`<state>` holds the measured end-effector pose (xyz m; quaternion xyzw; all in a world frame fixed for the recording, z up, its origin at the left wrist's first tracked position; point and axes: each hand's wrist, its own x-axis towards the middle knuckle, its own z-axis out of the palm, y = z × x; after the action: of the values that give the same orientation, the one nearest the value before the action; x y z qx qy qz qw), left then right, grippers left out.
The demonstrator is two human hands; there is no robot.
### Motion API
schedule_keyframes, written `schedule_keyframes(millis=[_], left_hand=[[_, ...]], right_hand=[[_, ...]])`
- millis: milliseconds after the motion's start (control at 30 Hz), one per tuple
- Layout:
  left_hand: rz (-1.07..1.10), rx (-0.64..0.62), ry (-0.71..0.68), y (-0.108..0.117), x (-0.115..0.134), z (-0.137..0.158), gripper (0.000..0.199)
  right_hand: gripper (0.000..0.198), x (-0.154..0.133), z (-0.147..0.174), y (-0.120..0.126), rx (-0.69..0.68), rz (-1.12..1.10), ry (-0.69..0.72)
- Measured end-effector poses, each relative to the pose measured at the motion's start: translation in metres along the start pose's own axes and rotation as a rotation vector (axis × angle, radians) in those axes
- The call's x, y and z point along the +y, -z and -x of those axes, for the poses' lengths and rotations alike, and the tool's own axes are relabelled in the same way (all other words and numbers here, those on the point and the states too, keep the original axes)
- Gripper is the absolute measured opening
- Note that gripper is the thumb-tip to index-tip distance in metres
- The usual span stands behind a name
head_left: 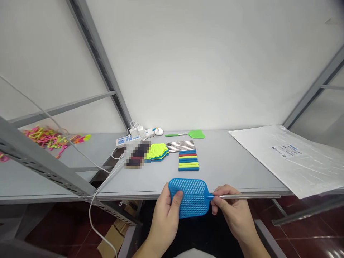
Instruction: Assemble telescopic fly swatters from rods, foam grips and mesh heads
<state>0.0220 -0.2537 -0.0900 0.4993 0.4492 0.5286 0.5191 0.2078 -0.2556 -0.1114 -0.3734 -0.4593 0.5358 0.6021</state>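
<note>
A blue fly swatter head (193, 199) with a perforated face is held in front of the table's front edge. My left hand (168, 211) grips its left side, thumb on the face. My right hand (231, 206) pinches the neck, where a metal rod (258, 196) joins the head and points right. Farther back lie stacked yellow and blue swatter heads (158, 151), a group of metal rods (182, 146), and a row of blue, yellow and red handle grips (188, 160). A whole green fly swatter (195, 134) lies by the wall.
A power strip (125, 140) with plugs and white cables sits at the back left beside a pixelated patch. A large white package (292, 154) overhangs the table's right front edge. Metal shelf posts (102, 61) rise at left; colourful pieces (51, 139) lie on the left-hand surface.
</note>
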Motion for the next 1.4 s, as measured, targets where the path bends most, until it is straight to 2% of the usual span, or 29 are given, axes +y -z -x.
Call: schedule_keyframes(millis=[67, 100, 133, 167, 200, 233, 300, 333, 400, 467, 567, 700, 767, 900, 1033, 1133, 1267, 1333, 1400], left_hand=[[-0.125, 0.036, -0.105, 0.007, 0.0, 0.001, 0.024], [-0.174, 0.116, -0.174, 0.013, 0.002, -0.001, 0.024], [-0.202, 0.221, -0.247, 0.021, 0.006, -0.004, 0.024], [-0.183, 0.402, -0.329, 0.03, 0.011, -0.009, 0.024], [-0.154, 0.522, -0.376, 0.04, 0.017, -0.014, 0.026], [-0.092, 0.586, -0.414, 0.049, 0.022, -0.019, 0.029], [0.076, 0.527, -0.356, 0.063, 0.029, -0.026, 0.04], [0.126, 0.493, -0.295, 0.067, 0.03, -0.028, 0.043], [0.193, 0.396, -0.147, 0.066, 0.026, -0.028, 0.046], [0.221, 0.312, -0.027, 0.058, 0.02, -0.026, 0.048], [0.249, 0.233, 0.046, 0.047, 0.014, -0.023, 0.047], [0.214, 0.206, 0.059, 0.044, 0.014, -0.023, 0.043], [0.189, 0.205, 0.06, 0.047, 0.013, -0.024, 0.04], [0.121, 0.257, 0.046, 0.059, 0.006, -0.032, 0.035], [-0.068, 0.459, -0.048, 0.076, -0.009, -0.043, 0.04], [-0.176, 0.58, -0.104, 0.086, -0.018, -0.05, 0.038], [-0.199, 0.643, -0.075, 0.091, -0.022, -0.061, 0.036], [-0.231, 0.658, -0.084, 0.091, -0.023, -0.068, 0.034], [-0.289, 0.662, -0.128, 0.092, -0.024, -0.076, 0.031]], right_hand=[[0.011, -0.001, 0.004, 0.005, 0.057, -0.038, 0.012], [0.012, -0.004, 0.005, 0.011, 0.113, -0.065, 0.028], [0.013, -0.008, 0.004, 0.02, 0.194, -0.093, 0.053], [0.015, -0.012, 0.002, 0.031, 0.294, -0.114, 0.082], [0.017, -0.017, 0.0, 0.043, 0.412, -0.132, 0.128], [0.019, -0.02, -0.003, 0.055, 0.514, -0.122, 0.164], [0.021, -0.022, -0.008, 0.069, 0.556, -0.053, 0.153], [0.021, -0.021, -0.009, 0.07, 0.531, -0.013, 0.157], [0.02, -0.017, -0.008, 0.058, 0.368, 0.082, 0.124], [0.022, -0.014, -0.006, 0.033, 0.142, 0.176, 0.075], [0.031, -0.014, -0.01, -0.006, -0.114, 0.289, -0.017], [0.034, -0.018, -0.031, -0.039, -0.184, 0.392, -0.126], [0.036, -0.018, -0.042, -0.049, -0.214, 0.437, -0.138], [0.036, -0.019, -0.064, -0.064, -0.373, 0.561, -0.137], [0.03, -0.024, -0.096, -0.069, -0.438, 0.76, -0.038], [0.018, -0.023, -0.133, -0.07, -0.433, 0.945, 0.124], [0.019, -0.008, -0.189, -0.082, -0.483, 1.103, 0.439], [0.018, 0.002, -0.212, -0.091, -0.531, 1.182, 0.507], [0.018, 0.013, -0.229, -0.098, -0.58, 1.247, 0.509]])
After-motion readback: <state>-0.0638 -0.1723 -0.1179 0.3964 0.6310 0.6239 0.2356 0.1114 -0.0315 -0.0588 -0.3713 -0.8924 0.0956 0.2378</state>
